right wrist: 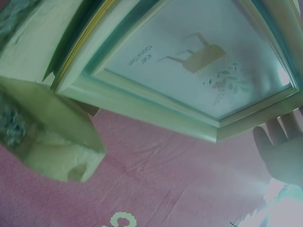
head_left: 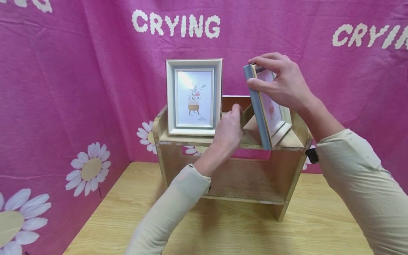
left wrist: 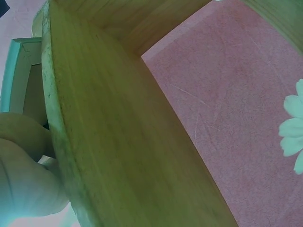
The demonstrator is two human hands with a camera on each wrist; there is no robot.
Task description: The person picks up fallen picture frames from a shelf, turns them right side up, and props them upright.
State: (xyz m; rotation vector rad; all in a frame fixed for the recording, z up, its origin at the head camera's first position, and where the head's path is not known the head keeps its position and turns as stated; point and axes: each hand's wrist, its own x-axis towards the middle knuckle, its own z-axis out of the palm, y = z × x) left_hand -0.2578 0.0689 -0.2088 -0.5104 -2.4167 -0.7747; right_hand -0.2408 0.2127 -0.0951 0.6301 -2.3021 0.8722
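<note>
My right hand (head_left: 280, 78) grips the upper part of a picture frame (head_left: 271, 113), thumb on its side edge and fingers over its top. This frame is turned steeply to the side, its lower edge at the shelf. In the right wrist view its potted-plant print (right wrist: 206, 59) shows upside down. My left hand (head_left: 229, 129) reaches between the two frames, fingers bent, beside the turned frame's back. What its fingertips hold is hidden, so I cannot tell. Left of it, another picture frame (head_left: 194, 97) stands upright, facing me.
A wooden shelf unit (head_left: 283, 177) carries both frames on its top board and stands on a light wooden table (head_left: 242, 233). Its raised sides flank the frames. Behind hangs a pink cloth (head_left: 108, 63) with white lettering and daisies.
</note>
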